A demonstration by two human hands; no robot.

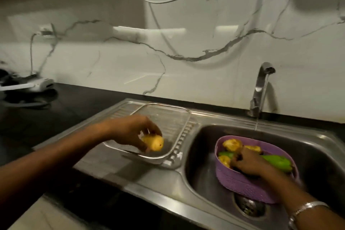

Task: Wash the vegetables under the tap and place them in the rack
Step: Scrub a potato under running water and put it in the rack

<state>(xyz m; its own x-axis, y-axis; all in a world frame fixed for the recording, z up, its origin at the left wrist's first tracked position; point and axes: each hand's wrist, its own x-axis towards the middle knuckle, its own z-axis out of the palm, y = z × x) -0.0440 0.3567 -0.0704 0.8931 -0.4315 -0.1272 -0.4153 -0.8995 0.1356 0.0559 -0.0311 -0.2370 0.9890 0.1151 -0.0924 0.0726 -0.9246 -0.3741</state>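
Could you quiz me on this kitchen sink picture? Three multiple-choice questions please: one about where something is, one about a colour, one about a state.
1. Where is the left hand holding the yellow vegetable?
A. Over the wire rack
B. Under the tap
C. On the black counter

2. What colour is the basket in the sink?
A. Red
B. Purple
C. White

3. What is the tap doing?
A. Running
B. Off
C. Covered by a cloth

Answers: 1 A, the hand sits above the rack on the drainboard. 2 B, its woven wall is purple. 3 A, a thin stream falls from the spout.
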